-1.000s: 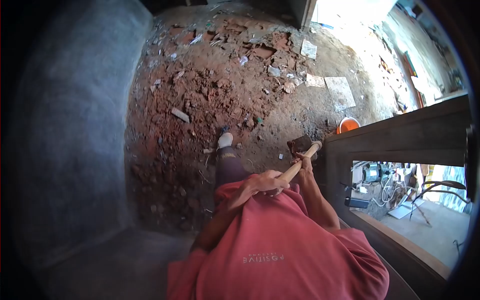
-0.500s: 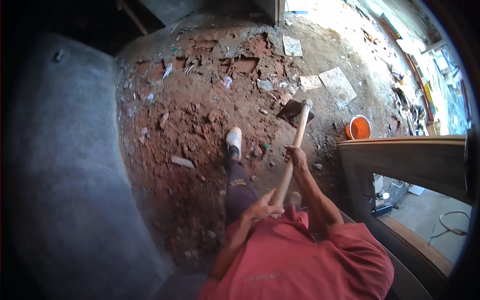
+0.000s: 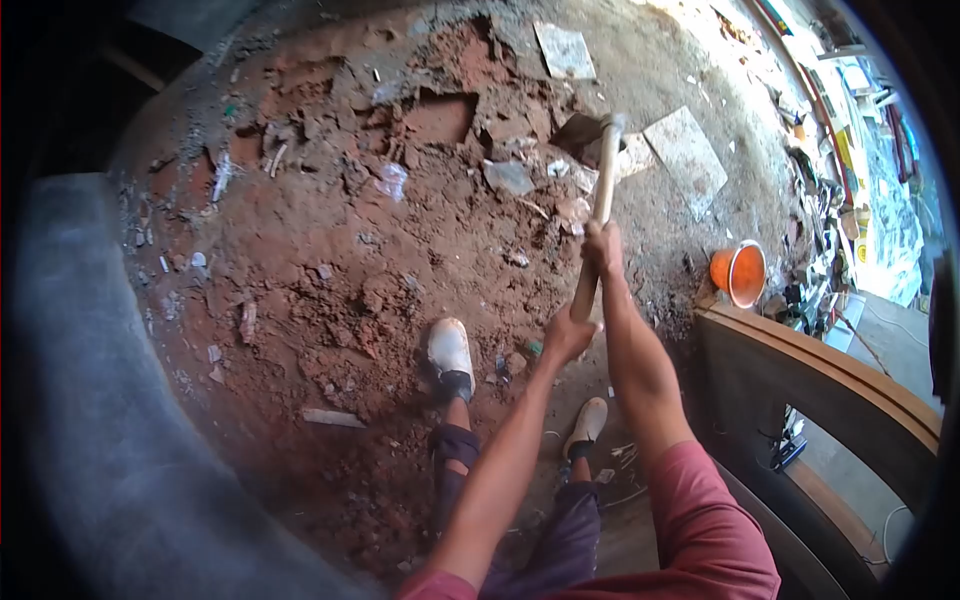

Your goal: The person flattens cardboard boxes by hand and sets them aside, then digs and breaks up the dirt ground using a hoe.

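Note:
Both my hands are wrapped round the wooden handle of a hoe [image 3: 607,185]. My left hand [image 3: 570,335] is closed near the handle's butt end. Farther up, toward the head, my right hand [image 3: 603,248] grips the same handle. The hoe's dark, flat blade [image 3: 578,134] extends left from its socket, above the ground beside the broken reddish soil [image 3: 360,330]; whether it touches the ground I cannot tell. Below my hands are my two pale, dirt-covered shoes [image 3: 450,347], the left one farther forward.
A grey wall [image 3: 80,350] stands at the left. To the right are an orange bucket [image 3: 740,273] and a wood-edged frame [image 3: 820,340] with an opening. Flat sheets [image 3: 687,160], plastic scraps [image 3: 508,177] and a pale stick [image 3: 334,417] lie on the ground.
My arms have stretched forward, carrying the hoe away from my body. My hands are closer together on the handle. The view has shifted, and both shoes now show fully.

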Demonstrator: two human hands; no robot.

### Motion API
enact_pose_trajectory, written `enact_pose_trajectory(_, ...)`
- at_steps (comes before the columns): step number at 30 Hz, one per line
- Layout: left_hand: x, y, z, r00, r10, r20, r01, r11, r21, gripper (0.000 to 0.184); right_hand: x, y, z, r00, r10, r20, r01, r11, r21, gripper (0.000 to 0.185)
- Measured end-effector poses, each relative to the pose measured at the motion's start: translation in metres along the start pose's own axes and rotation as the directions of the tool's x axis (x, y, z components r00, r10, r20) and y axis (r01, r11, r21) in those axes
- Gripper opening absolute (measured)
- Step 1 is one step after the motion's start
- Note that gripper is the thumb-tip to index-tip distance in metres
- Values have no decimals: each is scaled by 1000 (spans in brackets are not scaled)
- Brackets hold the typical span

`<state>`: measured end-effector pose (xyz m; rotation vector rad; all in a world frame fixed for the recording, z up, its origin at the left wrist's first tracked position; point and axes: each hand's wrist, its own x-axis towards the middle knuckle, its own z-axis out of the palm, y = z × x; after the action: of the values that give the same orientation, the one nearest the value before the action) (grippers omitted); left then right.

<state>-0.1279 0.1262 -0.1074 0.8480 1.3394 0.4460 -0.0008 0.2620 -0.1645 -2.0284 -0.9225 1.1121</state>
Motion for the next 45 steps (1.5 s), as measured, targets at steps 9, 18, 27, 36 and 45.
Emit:
enact_pose_trajectory(9,-299,-136,106,970,-239,-35,236,970,-64,40,-310,82,-92,911,408,62,-411,911,44,15)
enact_pose_trajectory(18,-237,26,101,999,5,-34,-11,985,-170,31,-223,-110,-159,982,69,177,-122,944,306,18)
enact_pose_trajectory(27,59,144,3,992,121,-22,-123,986,-113,21,65,-182,-45,995,-91,45,85,991,106,27)
enact_pose_trajectory(36,-123,88,20,901,-432,48,428,862,-271,31,-113,-18,-33,834,505,224,-487,863,-133,19)
enact_pose_trajectory(45,-21,149,4,978,-165,125,185,968,-170,31,9,-157,-51,964,239,118,-247,968,54,25)
